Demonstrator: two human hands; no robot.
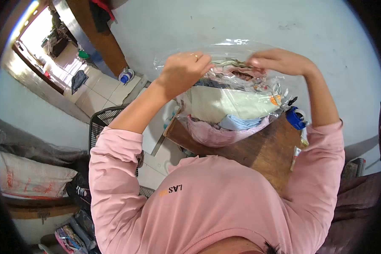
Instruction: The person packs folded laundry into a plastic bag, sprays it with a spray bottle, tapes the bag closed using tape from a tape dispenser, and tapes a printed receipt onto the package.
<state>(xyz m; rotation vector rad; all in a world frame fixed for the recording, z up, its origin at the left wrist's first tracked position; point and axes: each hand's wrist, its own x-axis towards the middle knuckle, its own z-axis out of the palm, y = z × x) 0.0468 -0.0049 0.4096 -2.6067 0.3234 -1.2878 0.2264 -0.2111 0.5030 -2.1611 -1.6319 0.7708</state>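
Note:
A large clear plastic bag (224, 45) full of folded cloths stands on the brown wooden table. My left hand (185, 71) is closed on the bag's upper left edge, a ring on one finger. On the other side, my right hand (278, 62) has its fingers pressed together at the upper right edge, pinching the plastic. Through the film I see a pale green cloth (224, 102) with an orange sticker (275, 100). Below it lie a folded light blue cloth (241, 122) and a pink cloth (216, 136). Pinkish patterned cloths (241, 73) fill the back.
The wooden table (258, 148) carries a blue tape dispenser (295, 117) right of the bag. A black plastic basket (100, 120) stands at the left. White sacks (34, 175) are stacked at the far left. A pale wall (283, 25) rises behind, and a doorway opens at the upper left.

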